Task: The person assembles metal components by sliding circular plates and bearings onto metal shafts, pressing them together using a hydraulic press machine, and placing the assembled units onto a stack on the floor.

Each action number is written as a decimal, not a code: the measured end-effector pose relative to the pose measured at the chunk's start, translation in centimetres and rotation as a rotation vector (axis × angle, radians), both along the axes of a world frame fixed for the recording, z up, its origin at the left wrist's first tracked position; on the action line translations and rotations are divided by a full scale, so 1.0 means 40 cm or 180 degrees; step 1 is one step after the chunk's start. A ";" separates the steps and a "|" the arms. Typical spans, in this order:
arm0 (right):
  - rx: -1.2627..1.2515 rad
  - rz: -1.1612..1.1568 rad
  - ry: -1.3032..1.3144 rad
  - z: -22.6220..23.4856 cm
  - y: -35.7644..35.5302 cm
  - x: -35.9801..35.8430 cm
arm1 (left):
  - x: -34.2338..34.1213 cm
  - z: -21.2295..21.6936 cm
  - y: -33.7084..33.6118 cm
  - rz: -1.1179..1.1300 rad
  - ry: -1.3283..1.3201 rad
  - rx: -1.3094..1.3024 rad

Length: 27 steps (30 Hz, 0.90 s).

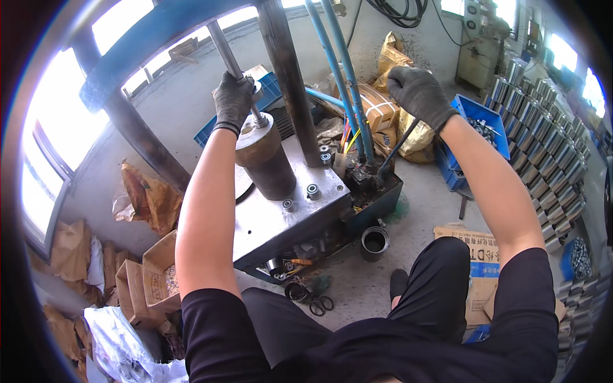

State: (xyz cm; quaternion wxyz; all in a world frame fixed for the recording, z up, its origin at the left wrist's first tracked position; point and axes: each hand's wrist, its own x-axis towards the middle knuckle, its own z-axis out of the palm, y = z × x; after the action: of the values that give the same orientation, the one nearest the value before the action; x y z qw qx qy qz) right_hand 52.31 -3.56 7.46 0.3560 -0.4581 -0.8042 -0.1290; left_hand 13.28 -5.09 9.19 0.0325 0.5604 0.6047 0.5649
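My left hand [234, 101], in a dark glove, is closed on an upright metal rod [258, 110] below the shiny shaft [225, 48] of a press. The rod's lower end meets the top of a thick dark metal cylinder [268, 163], which stands on the flat steel press table [255, 223]. My right hand [421, 96], gloved too, is a fist raised to the right of the blue pipes. A thin black lever [400, 144] rises from the oily unit beside the table into this fist; its upper end is hidden. Small bearings [312, 191] sit on the table near the cylinder.
A dark post [288, 83] and blue pipes [348, 76] stand between my hands. A metal mug [375, 242] and scissors [321, 305] are on the floor. Blue crates [488, 124] and stacked shiny metal cylinders [543, 147] are at right, cardboard boxes [159, 271] at left.
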 end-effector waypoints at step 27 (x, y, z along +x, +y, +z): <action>-0.0976 0.0696 0.1303 -0.283 -0.411 0.157 | 0.113 -0.834 -0.481 -0.2619 -0.6195 -0.0853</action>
State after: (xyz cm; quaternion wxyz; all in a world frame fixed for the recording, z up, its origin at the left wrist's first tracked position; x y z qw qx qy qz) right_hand 58.59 -20.00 -3.86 0.4494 -0.4336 -0.7704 0.1286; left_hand 17.81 -24.32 -24.19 0.7517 0.0209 0.1398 0.6442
